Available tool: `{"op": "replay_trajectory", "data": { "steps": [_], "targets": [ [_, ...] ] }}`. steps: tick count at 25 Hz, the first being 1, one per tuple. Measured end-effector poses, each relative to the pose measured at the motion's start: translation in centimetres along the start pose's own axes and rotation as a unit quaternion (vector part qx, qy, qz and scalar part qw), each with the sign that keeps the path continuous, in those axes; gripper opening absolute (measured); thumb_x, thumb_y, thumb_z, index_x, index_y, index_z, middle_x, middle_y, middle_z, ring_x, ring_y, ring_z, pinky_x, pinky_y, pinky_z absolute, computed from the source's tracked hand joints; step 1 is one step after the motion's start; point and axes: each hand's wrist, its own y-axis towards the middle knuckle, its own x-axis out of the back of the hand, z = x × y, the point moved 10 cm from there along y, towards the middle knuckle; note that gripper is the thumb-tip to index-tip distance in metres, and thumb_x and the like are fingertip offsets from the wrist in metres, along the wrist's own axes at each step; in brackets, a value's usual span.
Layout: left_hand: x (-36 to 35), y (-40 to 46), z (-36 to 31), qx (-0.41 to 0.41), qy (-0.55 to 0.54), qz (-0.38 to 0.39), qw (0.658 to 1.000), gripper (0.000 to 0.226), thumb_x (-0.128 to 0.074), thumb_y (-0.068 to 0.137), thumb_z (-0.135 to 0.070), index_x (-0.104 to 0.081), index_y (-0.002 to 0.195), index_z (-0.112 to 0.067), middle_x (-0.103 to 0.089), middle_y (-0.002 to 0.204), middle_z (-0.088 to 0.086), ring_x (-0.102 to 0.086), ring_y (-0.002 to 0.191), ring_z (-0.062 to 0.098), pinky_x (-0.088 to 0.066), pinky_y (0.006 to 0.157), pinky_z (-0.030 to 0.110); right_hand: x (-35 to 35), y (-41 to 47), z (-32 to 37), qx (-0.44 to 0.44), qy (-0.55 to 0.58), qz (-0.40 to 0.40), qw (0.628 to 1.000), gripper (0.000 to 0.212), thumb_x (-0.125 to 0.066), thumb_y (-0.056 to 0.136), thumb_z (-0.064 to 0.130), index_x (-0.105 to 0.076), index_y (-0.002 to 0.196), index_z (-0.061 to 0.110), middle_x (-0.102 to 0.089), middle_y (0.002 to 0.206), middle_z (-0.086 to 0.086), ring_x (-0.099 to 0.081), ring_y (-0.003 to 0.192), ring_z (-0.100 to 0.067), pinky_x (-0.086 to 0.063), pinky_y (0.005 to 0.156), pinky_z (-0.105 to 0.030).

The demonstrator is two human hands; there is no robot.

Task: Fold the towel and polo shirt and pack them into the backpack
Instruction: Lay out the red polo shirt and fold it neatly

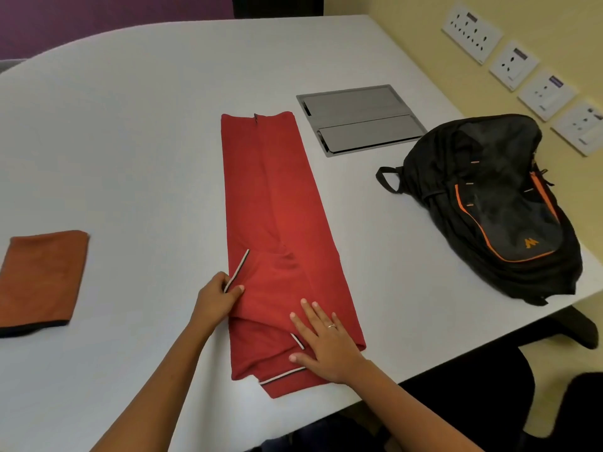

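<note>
Now the red polo shirt point(277, 223) lies on the white table point(130, 141), folded lengthwise into one long narrow strip that runs from the near edge of the table away toward the far side. Its near end shows a hem with thin white and dark trim, and a sleeve with the same trim is turned in on the left side.

The left hand point(217, 300) is at the left edge of the shirt, near the near end. Its thumb and fingers are closed in a pinch on the trimmed edge of the sleeve. The right hand point(321, 340) lies flat and open on the shirt, palm down, fingers spread, and it grips nothing; it only presses on the cloth. A thin ring is on one of its fingers.

Well apart, at the left edge of the table, lies the rust-orange towel with a dark border point(40, 282), folded into a rectangle. On the right side of the table, near the yellow wall, lies the black backpack with orange trim point(489, 203), on its back, with its carry loop pointing to the shirt. I cannot tell if its zip is open.

Between the far end of the shirt and the backpack, a grey metal hatch panel point(359, 119) is set into the table. On the wall, a row of white socket plates point(514, 65) is mounted.
</note>
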Motion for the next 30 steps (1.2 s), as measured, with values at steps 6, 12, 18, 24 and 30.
{"op": "replay_trajectory", "data": {
  "steps": [6,12,18,24,30],
  "targets": [
    [-0.3,-1.7,-2.5,-0.101,0.065,-0.071,0.990,0.033,-0.056,0.089,-0.004,-0.047,0.120,-0.009,-0.060,0.097,0.006,-0.059,0.086,0.031,-0.047,0.074,0.033,-0.3,-0.8,-0.1,-0.009,0.037,0.034,0.999,0.069,-0.022,0.086,0.076,-0.004,0.147,0.049,0.021,0.157,0.006,0.020,0.144,-0.019,0.008,0.112,-0.048],
    [-1.2,-2.2,-6.0,-0.192,0.103,-0.126,0.968,0.045,-0.047,0.090,0.001,-0.054,0.132,-0.013,-0.064,0.123,0.008,-0.063,0.107,0.029,-0.048,0.091,0.036,0.4,-0.5,-0.5,-0.038,0.106,0.044,0.993,0.063,-0.019,0.088,0.071,-0.020,0.146,0.047,0.012,0.159,0.012,0.013,0.146,-0.013,0.002,0.115,-0.048],
    [-10.5,-9.5,-10.6,-0.559,0.326,0.013,0.762,0.043,-0.044,0.085,-0.014,-0.057,0.126,-0.017,-0.063,0.119,0.003,-0.063,0.081,0.021,-0.051,0.063,0.028,0.9,-0.3,-0.6,-0.017,0.164,-0.005,0.986,0.056,-0.019,0.091,0.066,-0.034,0.141,0.046,-0.010,0.160,0.011,-0.002,0.146,-0.009,-0.004,0.116,-0.043],
    [-9.5,-7.8,-4.5,-0.389,0.329,-0.055,0.859,0.050,-0.053,0.080,-0.028,-0.045,0.129,-0.017,-0.049,0.124,0.013,-0.056,0.081,0.028,-0.048,0.062,0.037,4.9,1.5,-6.4,-0.200,0.429,-0.102,0.875,0.023,-0.055,0.094,0.035,-0.070,0.101,0.018,-0.070,0.096,0.004,-0.063,0.092,-0.010,-0.046,0.087,-0.028],
    [-9.4,-7.7,-2.2,-0.281,0.275,-0.052,0.918,0.038,-0.051,0.083,-0.032,-0.054,0.114,-0.011,-0.046,0.125,0.015,-0.056,0.092,0.028,-0.052,0.076,0.035,7.2,9.1,-5.5,-0.215,0.395,-0.049,0.892,0.061,-0.069,0.079,0.048,-0.050,0.127,0.015,-0.050,0.118,-0.005,-0.053,0.105,-0.018,-0.042,0.098,-0.036]
  ]
}}
